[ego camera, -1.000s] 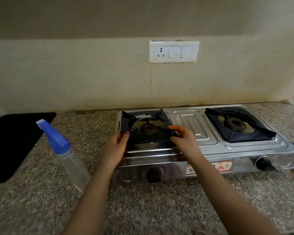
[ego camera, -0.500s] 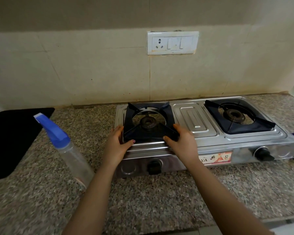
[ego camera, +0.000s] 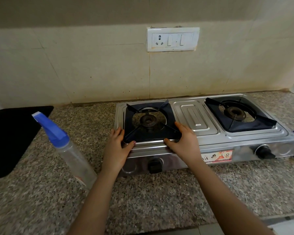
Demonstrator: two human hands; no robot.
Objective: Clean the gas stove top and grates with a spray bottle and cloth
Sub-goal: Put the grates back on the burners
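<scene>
Grate [ego camera: 148, 134]: tilted up a second ago, now seated flat over the stove [ego camera: 215, 133] left burner. Left hand [ego camera: 116, 148] and right hand [ego camera: 185, 143] clasp its 7 and 5 o'clock corners. Spray bottle [ego camera: 71, 153] stands at the stove's 9 o'clock. Refitting looks nearly done.

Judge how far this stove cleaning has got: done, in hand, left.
Done: nothing visibly cleaned on the stove. In hand: left hand and right hand grip the left grate by its front corners, over its burner. Left: spray bottle stands untouched on the counter; right grate sits in place; no cloth clearly in view.
</scene>
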